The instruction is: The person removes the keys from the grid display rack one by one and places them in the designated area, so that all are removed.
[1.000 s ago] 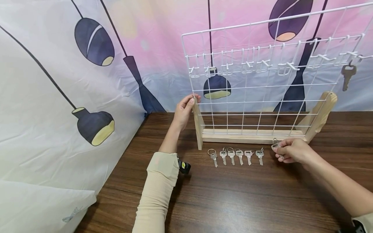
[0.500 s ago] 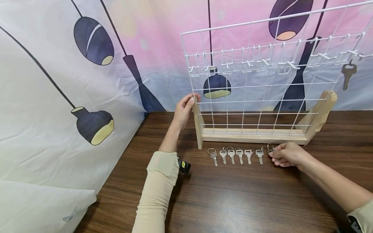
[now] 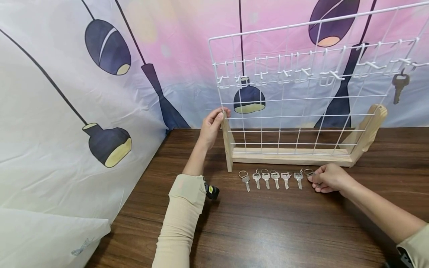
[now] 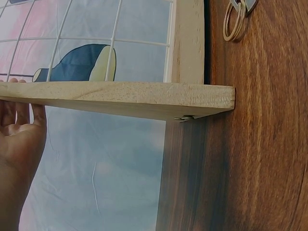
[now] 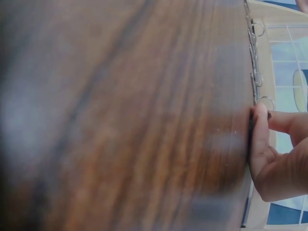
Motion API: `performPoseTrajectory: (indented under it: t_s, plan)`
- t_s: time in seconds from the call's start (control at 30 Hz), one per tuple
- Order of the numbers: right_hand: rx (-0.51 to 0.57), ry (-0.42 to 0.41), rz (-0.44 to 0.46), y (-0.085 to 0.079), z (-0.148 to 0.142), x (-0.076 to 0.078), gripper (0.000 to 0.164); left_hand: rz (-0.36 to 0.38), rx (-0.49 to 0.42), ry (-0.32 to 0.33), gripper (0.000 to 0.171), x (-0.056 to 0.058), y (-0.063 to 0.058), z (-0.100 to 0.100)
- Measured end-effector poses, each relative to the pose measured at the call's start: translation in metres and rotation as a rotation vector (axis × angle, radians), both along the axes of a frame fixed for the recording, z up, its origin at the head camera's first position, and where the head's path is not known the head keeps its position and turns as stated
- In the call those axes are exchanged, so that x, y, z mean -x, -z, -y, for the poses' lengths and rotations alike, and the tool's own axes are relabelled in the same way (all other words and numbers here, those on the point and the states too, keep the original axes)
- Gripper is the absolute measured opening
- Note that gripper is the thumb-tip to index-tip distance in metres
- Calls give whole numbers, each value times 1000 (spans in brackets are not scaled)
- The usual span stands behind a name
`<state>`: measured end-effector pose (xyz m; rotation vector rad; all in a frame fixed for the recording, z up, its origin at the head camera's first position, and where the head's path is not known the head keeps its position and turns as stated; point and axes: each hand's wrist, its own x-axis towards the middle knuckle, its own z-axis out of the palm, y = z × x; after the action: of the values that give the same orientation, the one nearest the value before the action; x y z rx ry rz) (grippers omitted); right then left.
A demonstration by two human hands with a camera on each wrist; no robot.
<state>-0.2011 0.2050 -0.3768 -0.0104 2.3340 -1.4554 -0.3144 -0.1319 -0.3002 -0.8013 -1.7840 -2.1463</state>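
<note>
My left hand point(image 3: 210, 128) grips the left wooden upright point(image 3: 228, 143) of a white wire grid rack point(image 3: 281, 117). In the left wrist view its fingers reach behind that upright point(image 4: 120, 94). My right hand point(image 3: 331, 179) pinches a key point(image 3: 310, 178) down at the tabletop, and the key's ring point(image 3: 308, 172) sticks out past the fingertips; the blade is mostly covered by them. Just left of it, several silver keys point(image 3: 275, 180) with rings lie in a row before the rack's wooden base point(image 3: 291, 158). The right wrist view shows thumb and fingertips of the right hand point(image 5: 279, 154) together at the table.
White hooks point(image 3: 303, 72) line the grid's upper part. One darker key point(image 3: 400, 87) hangs from a hook at the far right. A brown wood-grain table point(image 3: 268, 227) lies beneath, with a lamp-printed cloth point(image 3: 187, 48) behind and to the left.
My right hand has moved slightly left and lower with the key, beside the row's right end. The key's ring has tipped from upright to lying flatter. The left hand stays put.
</note>
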Motion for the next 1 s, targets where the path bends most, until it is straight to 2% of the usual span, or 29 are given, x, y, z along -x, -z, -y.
performPoseTrajectory:
  t_s: [0.4, 0.67, 1.0]
  plan:
    - [-157, -7, -52, 2, 1, 0, 26, -6, -22, 12, 28, 0, 0, 0]
    - [-193, -12, -50, 2, 3, 1, 29, -3, -23, 9, 29, -1, 0, 0]
    - [-250, -2, -106, 2, 5, -1, 33, -7, -15, 8, 29, 0, 0, 0]
